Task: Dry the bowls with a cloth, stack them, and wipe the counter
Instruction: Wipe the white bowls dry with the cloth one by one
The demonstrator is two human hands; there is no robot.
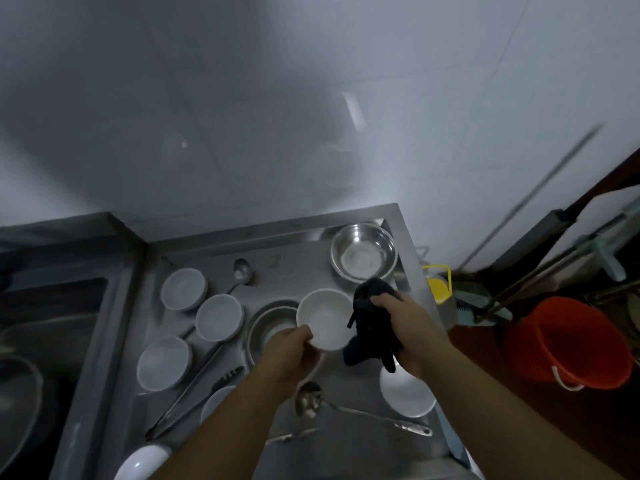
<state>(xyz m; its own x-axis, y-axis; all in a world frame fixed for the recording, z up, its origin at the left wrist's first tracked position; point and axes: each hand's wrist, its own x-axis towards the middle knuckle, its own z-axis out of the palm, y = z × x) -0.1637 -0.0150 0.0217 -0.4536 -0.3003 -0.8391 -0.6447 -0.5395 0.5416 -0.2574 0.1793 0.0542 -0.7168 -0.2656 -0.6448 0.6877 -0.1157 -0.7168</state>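
Above the steel counter (277,271), left hand (291,351) pinches the white bowl (325,318); right hand (408,323) clutches the dark cloth (370,327). Best to turn the bowl while wiping inside.

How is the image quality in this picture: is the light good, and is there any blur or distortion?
Head view: the light is dim and greyish; a large soft shadow falls across the wall; the wide lens bends the steel counter edges; the whole frame is slightly soft, with streaky blur on the pole at right; the white bowl held by the left hand looks a little washed out; the dark cloth shows no texture.
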